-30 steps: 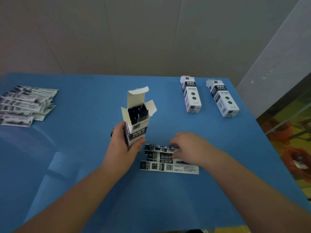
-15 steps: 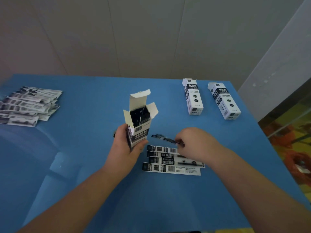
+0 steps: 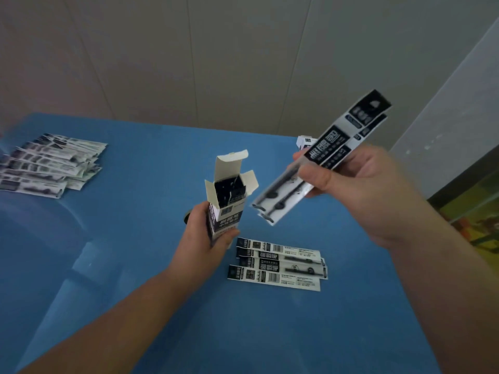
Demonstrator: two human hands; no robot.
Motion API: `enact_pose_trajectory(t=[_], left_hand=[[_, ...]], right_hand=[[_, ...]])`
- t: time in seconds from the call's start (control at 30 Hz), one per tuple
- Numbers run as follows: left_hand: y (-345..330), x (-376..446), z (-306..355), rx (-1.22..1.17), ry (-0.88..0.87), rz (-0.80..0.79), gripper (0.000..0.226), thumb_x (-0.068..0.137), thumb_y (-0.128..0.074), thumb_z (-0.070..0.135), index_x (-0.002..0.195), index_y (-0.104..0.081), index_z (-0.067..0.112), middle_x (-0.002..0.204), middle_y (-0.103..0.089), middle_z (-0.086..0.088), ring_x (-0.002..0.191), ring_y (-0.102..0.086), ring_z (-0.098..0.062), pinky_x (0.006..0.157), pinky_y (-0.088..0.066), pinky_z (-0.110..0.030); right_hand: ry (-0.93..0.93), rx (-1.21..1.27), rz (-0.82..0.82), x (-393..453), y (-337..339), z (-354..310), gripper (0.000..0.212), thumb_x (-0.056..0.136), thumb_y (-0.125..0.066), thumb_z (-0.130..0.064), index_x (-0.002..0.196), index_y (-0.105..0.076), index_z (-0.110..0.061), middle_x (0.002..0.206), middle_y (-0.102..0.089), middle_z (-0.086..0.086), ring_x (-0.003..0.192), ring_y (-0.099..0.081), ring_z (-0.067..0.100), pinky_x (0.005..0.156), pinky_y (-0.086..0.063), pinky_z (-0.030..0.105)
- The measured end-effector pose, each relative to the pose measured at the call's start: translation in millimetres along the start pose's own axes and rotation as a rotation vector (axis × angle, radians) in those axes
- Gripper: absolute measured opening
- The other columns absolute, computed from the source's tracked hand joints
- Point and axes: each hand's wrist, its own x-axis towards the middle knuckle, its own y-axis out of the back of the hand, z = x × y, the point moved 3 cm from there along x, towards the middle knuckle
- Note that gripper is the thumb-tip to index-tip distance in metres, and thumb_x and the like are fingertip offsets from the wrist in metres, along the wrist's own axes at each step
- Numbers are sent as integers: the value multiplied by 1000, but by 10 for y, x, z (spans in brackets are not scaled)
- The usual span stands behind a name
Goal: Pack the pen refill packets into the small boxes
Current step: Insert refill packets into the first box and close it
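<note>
Blue table (image 3: pixel 135 265), beige panelled wall (image 3: pixel 189 49)

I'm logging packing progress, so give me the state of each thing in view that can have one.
open box: upright, flaps open, partly filled, gripped by left hand.
held packets: lifted, tilted, pinched in right hand.
loose packets: flat on the table, unpacked.
packet pile: far left, fanned out, unpacked.
far box: mostly hidden, state unclear.
</note>
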Motion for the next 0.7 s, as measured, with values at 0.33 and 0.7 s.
enact_pose_trajectory(t=[0.33,0.7], left_hand=[[8,-13,-3,47,-38,10,60,89,-75,26,107,-38,69,108,-57,25,103,-58,8,77,-41,-1],[1,5,-16,38,-26,2,48,81,-69,46,107,-37,70,109,-56,28,104,-59,8,77,-44,-2]], right_hand=[[94,-76,-95,303,-284,-178,15,86,-72,-15,89,-78,-28,89,-79,-11,86,-75,9,77,-59,23],[29,-203,-309,492,-298,-106,20,89,-73,-11,87,-76,-30,86,-78,-14,84,-74,5,79,-56,18]])
